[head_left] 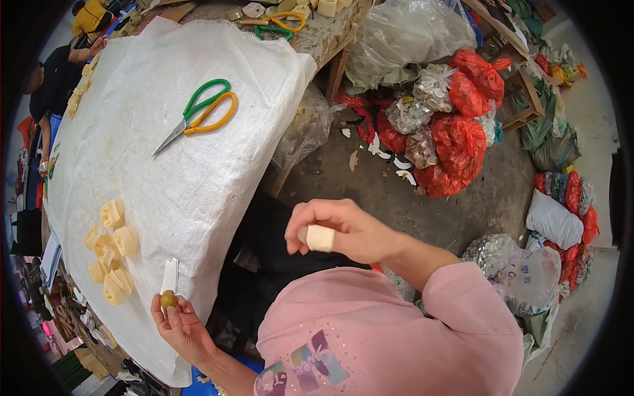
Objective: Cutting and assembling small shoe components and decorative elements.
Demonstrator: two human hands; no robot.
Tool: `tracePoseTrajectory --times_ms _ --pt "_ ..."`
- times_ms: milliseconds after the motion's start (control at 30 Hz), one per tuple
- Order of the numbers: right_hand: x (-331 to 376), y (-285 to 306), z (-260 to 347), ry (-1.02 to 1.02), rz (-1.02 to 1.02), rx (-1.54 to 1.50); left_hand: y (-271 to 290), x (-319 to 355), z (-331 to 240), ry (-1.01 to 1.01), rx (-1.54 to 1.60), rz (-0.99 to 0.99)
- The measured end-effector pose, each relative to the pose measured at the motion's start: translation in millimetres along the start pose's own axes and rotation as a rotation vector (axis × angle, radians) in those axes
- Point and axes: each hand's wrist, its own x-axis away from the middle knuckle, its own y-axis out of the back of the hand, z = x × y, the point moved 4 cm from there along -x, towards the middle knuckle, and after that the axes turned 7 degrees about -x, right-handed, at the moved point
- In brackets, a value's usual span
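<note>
On the near side of the green-and-orange-handled scissors [187,124], fingers of the left hand [185,332] pinched a small olive-brown rounded piece [168,299] by a white strip [170,275]. It looked light, hard, perhaps slippery, best gripped at its sides. Right of the scissors, the right hand's [355,229] fingers curled; any hold was unclear.

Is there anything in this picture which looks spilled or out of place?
Yes: white scraps lie loose on the floor beside the red bags, so they look dropped or spilled. On the white table cover, nothing stands out.
</note>
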Motion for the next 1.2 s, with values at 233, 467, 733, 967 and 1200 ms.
tracePoseTrajectory --times_ms 233,467,733,967,1200 --pt "-8.4 -79.7 69.7 0.255 0.630 -0.078 -3.9 3.7 -3.1 0.018 0.026 -0.094" --pt "1.3 -96.3 69.1 0.214 0.706 -0.403 -1.9 6.8 -6.2 0.009 -0.022 -0.106" --pt "-2.2 -41.9 80.1 0.240 0.556 -0.047 -1.6 4.8 -5.9 0.003 -0.016 -0.126" --pt "72.4 161.4 45.8 -0.296 -0.163 1.586 -37.4 0.7 -7.9 0.078 0.045 -0.031" --pt "21.5 100.4 17.0 0.024 -0.196 1.447 -52.6 4.0 -1.2 0.104 0.157 0.104"
